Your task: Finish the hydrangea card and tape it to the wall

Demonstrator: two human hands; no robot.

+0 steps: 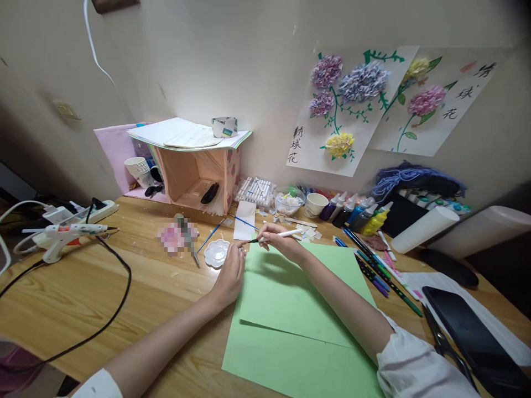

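Note:
My right hand pinches a slim white pen with a dark tip, above the top edge of the light green paper. The pen points left, toward my left hand. The fingers of that hand are curled together right at the dark tip; what they grip, if anything, is too small to make out. A white flower-shaped palette lies just left of my left hand. Behind both hands are a white paper strip and a thin blue brush.
A glue gun with a black cable lies at left. An orange-pink box stands at the back, near paint bottles and a paper cup. Markers, scissors and a phone lie at right.

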